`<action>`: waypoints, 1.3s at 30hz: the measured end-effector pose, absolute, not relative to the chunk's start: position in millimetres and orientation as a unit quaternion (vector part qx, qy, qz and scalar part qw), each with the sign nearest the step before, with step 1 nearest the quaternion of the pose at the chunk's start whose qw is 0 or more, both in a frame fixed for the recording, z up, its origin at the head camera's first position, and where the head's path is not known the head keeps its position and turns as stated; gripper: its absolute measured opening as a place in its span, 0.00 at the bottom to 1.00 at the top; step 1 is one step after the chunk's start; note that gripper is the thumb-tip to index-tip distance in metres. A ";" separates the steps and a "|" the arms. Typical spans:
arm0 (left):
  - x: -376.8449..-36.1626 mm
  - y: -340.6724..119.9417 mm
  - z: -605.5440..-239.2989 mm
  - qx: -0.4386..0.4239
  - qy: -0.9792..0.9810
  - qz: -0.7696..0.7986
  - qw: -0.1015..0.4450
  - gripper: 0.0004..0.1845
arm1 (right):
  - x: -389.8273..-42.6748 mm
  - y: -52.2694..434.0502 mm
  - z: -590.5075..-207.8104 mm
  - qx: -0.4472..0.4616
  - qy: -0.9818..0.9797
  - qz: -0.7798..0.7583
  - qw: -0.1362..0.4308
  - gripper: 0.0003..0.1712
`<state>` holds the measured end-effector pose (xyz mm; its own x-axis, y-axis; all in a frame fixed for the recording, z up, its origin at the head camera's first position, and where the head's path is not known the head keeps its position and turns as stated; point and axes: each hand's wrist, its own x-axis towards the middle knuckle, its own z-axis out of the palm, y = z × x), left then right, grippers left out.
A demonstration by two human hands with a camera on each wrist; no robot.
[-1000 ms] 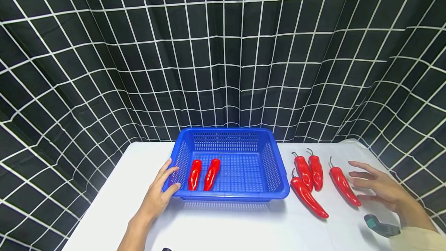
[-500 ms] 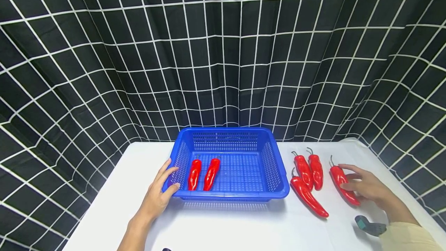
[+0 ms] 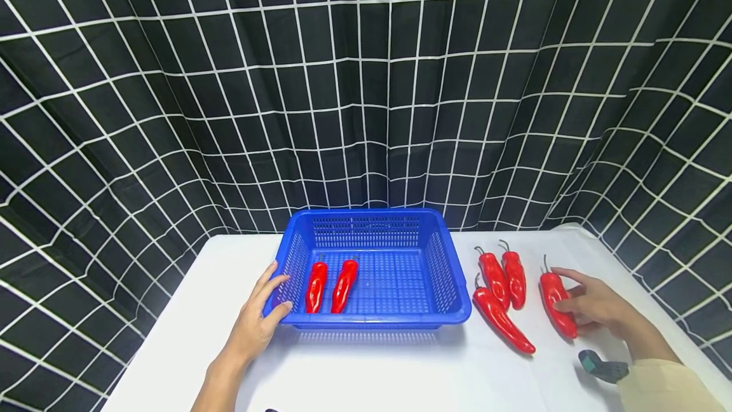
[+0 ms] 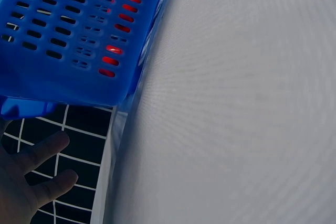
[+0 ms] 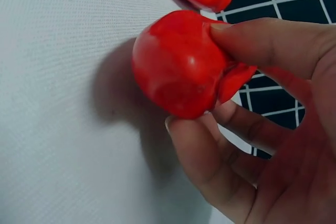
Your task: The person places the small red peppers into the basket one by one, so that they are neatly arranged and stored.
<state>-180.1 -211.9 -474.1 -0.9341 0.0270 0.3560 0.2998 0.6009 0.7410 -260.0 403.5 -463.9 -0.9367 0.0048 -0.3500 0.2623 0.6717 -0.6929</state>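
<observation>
The right hand gripped a red chili pepper on the white table, to the right of the blue plastic basket. The right wrist view showed the thumb and fingers curled round this pepper, clamped on its body, with the pepper close above or on the table surface; contact with the table could not be determined.

The left hand rested against the front left corner of the basket. Its fingers lay straight along the left wall and its thumb touched the front rim; it clasped nothing.

Two red chili peppers lay side by side inside the basket, in its left half, and showed through the wall slots in the left wrist view. Three more chili peppers lay on the table between the basket and the gripped pepper: two at the rear just beside each other, and a longer one in front, nearest the basket's right front corner.

A black curtain with a white grid hung behind the basket. A small dark device lay on the table, in front of the right hand.
</observation>
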 end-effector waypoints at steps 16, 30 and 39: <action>-180.9 -209.6 -472.7 -0.094 -0.882 -0.435 0.154 0.26 | -241.6 405.0 -451.5 0.074 0.853 -0.499 0.134 0.62; -180.8 -210.8 -473.8 -0.100 -0.882 -0.433 0.158 0.26 | -224.3 397.2 -439.8 0.044 0.832 -0.544 0.100 0.57; -181.4 -213.7 -476.0 -0.099 -0.883 -0.431 0.158 0.26 | -215.3 385.8 -434.8 0.032 0.812 -0.579 0.068 0.51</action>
<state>-181.4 -213.7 -476.0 -0.9300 0.0389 0.3654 0.3122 0.6080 0.7299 -215.3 385.8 -434.8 -0.9886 -0.0278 -0.1478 0.1307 0.3274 -0.9358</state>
